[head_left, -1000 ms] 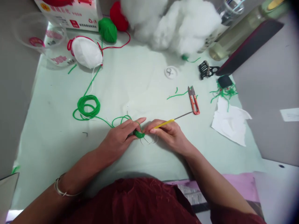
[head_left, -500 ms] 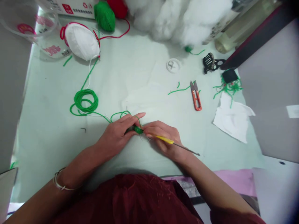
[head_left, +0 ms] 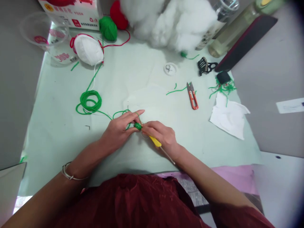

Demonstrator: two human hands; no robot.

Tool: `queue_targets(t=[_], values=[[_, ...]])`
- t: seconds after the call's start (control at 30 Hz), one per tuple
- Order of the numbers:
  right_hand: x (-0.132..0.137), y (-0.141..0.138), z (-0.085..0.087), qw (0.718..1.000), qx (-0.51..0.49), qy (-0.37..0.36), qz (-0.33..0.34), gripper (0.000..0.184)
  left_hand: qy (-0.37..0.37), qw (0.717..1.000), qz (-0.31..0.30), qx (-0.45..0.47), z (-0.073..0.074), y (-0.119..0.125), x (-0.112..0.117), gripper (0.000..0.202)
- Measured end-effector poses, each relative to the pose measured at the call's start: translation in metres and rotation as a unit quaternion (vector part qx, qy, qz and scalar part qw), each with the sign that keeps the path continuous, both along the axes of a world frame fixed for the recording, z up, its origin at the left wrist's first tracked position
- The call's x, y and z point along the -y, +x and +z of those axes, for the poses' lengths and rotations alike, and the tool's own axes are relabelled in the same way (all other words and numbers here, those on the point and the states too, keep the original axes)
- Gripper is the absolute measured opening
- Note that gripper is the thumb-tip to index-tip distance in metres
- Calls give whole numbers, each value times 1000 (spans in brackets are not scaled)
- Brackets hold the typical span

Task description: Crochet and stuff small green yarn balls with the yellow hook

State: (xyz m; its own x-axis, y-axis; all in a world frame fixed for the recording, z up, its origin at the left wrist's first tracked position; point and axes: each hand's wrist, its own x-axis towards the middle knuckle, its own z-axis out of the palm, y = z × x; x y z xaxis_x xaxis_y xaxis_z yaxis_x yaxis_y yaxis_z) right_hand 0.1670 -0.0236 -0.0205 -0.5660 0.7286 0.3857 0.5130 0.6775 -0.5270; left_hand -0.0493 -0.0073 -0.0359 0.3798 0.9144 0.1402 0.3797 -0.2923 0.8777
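My left hand (head_left: pixel 121 128) pinches a small green crochet piece (head_left: pixel 137 126), index finger stretched out with green yarn running over it. My right hand (head_left: pixel 160 134) is closed round a crochet hook with a yellow grip (head_left: pixel 155 141); its metal tail points back toward my body and its tip is at the green piece. The green yarn leads left to a loose coil (head_left: pixel 89 101) and on up to a green yarn ball (head_left: pixel 108 28).
Orange thread snips (head_left: pixel 192 96) lie right of centre, with green yarn scraps (head_left: pixel 222 88), white paper (head_left: pixel 228 116) and a black hair clip (head_left: pixel 206 66). White stuffing (head_left: pixel 180 22), a red yarn ball (head_left: pixel 118 14), a white stuffed piece (head_left: pixel 88 49), plastic cups (head_left: pixel 45 34) and a bottle (head_left: pixel 228 34) stand behind.
My right hand has swung the hook round: its tail pointed up-right toward the snips, then right, and now points down toward my body. The left hand keeps its pinch on the green piece.
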Motion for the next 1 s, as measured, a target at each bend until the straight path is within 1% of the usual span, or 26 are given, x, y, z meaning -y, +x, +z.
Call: queue_targets(t=[0.07, 0.13, 0.2, 0.27, 0.33, 0.43, 0.53, 0.6, 0.63, 0.73, 0.83, 0.9, 0.93, 1.0], values=[[3, -1, -2, 1000, 14, 21, -16, 24, -9, 1000, 14, 5, -1, 1, 0, 49], [4, 0, -4, 999, 6, 29, -24, 25, -30, 999, 35, 18, 0, 3, 1, 49], [2, 1, -4, 999, -43, 15, -21, 25, -53, 996, 55, 52, 4, 6, 4, 49], [0, 1, 1, 990, -137, -22, -18, 24, -70, 989, 77, 101, 11, 8, 7, 50], [-1, -1, 10, 968, -240, -68, -34, 23, -83, 981, 95, 147, 19, 10, 12, 50], [-1, -7, 29, 920, -351, -156, -77, 18, -91, 970, 111, 196, 36, 13, 17, 56], [-2, -11, 44, 873, -421, -234, -83, 15, -76, 963, 115, 232, 52, 15, 18, 62], [-6, -12, 50, 855, -451, -248, -69, 14, -56, 962, 112, 243, 60, 15, 16, 62], [-8, -12, 52, 851, -459, -246, -62, 14, -45, 962, 108, 246, 63, 16, 15, 62], [-15, -10, 55, 855, -461, -232, -45, 15, -6, 967, 109, 230, 66, 16, 11, 66], [-20, -8, 56, 869, -446, -210, -30, 16, 50, 972, 123, 195, 65, 15, 10, 72], [-21, -6, 57, 882, -431, -191, -28, 18, 73, 973, 120, 185, 64, 16, 10, 69], [-21, -6, 57, 888, -422, -179, -30, 18, 73, 973, 119, 186, 64, 16, 9, 66], [-19, -6, 57, 906, -396, -146, -36, 20, 48, 972, 128, 193, 64, 17, 9, 62]])
